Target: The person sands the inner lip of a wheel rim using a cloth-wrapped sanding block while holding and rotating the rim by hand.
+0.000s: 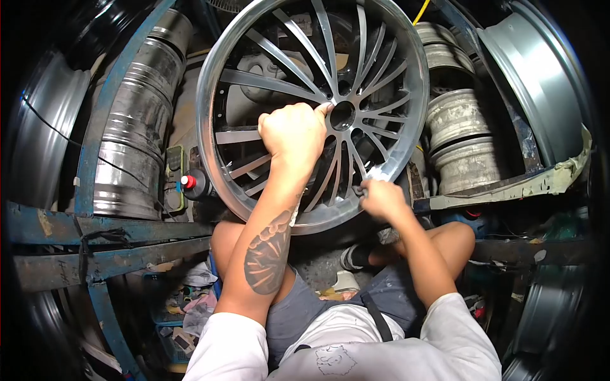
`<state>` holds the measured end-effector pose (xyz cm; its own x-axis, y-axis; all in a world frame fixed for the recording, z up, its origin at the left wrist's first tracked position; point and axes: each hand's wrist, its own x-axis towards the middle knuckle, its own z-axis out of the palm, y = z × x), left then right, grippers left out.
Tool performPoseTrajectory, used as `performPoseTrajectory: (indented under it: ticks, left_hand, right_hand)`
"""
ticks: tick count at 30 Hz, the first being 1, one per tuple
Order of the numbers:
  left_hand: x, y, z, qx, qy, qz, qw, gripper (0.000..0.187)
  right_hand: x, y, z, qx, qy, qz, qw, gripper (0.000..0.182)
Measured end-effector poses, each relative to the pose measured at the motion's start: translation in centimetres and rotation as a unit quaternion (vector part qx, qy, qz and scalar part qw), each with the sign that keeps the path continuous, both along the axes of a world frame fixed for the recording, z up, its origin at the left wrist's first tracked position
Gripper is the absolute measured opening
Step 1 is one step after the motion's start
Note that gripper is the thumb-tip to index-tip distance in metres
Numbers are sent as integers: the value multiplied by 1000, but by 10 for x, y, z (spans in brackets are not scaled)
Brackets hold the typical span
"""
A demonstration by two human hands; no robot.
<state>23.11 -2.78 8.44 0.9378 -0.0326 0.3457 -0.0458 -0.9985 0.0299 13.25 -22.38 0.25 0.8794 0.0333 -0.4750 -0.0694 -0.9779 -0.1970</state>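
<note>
Blue-painted beams (146,230) frame the workshop around my remote view; clock positions below are read from the hub. At about eight o'clock, close by the centre, my left hand (292,132) appears clenched on the spokes (270,84), thumb against the hub face; its fingertips are hidden. At five o'clock my right hand (385,200), blurred, pinches a small dark item (361,189) against the rim (207,108). The large alloy wheel (358,119) sits upper centre, face toward me, its six o'clock edge just above the seated person's lap. I judge it stiff and heavy for one hand, sturdy overall but easily scratched on its bright face. Polished metal should feel slick, so I favour the spoke roots for steadying and opposite rim edges, nine and three o'clock, for lifting. Further out, a red-capped bottle (202,184) stands near eight o'clock; stacked barrels lie beyond at nine (133,127) and three.
</note>
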Motion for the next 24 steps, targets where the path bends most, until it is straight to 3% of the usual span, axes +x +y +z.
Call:
performPoseTrajectory:
  ticks: [3,4,10,11,16,18,20,22,24]
  left_hand:
    - [0,-1,-1,-7,3,-5,1000,59]
    - [0,0,-2,-8,0,-7,1000,59]
    - [-1,-4,2,-3,12,-4,1000,58]
    - [-2,-3,1,-2,14,-4,1000,58]
    - [-2,-4,2,-13,15,-5,1000,60]
    - [0,-2,0,-16,6,-12,1000,60]
    - [2,-1,-1,-6,8,-4,1000,60]
    - [-1,-4,2,-1,14,5,1000,60]
    - [0,-2,1,-13,3,-6,1000,59]
  right_hand:
    - [-15,19,0,-38,24,34,998,40]
    - [-13,4,0,25,-10,17,999,38]
    - [-12,20,-6,-58,14,42,997,37]
    - [-7,5,-3,7,13,15,1000,39]
    - [-12,15,-13,-52,7,39,998,43]
    - [-3,-3,-6,24,29,1,999,43]
    - [10,-13,-4,9,55,-33,998,44]
    - [-4,6,-8,-51,-12,30,998,44]
    - [-7,6,-10,-40,2,34,999,43]
